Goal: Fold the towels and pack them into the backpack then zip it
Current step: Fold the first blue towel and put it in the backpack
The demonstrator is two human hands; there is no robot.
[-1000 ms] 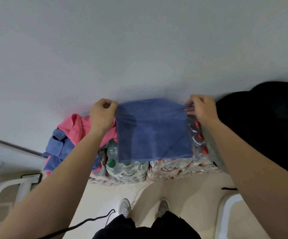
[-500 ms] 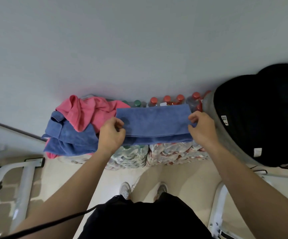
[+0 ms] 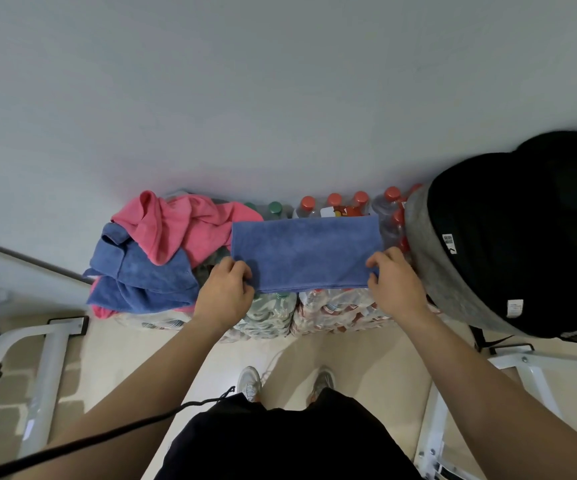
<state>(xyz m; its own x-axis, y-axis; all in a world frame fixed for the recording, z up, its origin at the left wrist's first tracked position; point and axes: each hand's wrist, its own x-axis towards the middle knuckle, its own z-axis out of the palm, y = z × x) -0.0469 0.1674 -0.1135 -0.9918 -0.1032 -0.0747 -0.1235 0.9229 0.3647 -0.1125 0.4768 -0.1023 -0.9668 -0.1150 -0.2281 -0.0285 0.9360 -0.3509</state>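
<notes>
Bottle packs (image 3: 332, 308) underlie blue towel (image 3: 306, 254), pinched between left hand (image 3: 224, 292) and right hand (image 3: 396, 285).

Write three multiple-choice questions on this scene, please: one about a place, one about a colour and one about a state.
1. Where is the black backpack from the folded blue towel?
A. To its right
B. To its left
C. Under it

2. What colour is the top crumpled towel at the left?
A. Green
B. Pink
C. White

3. How do the hands hold the folded blue towel?
A. Only one hand grips it
B. Neither hand touches it
C. Each hand grips one near corner

Answers:
1 A, the backpack stands past the towel's right end.
2 B, its cloth is plainly pink.
3 C, the left hand and the right hand each pinch a near corner.
</notes>
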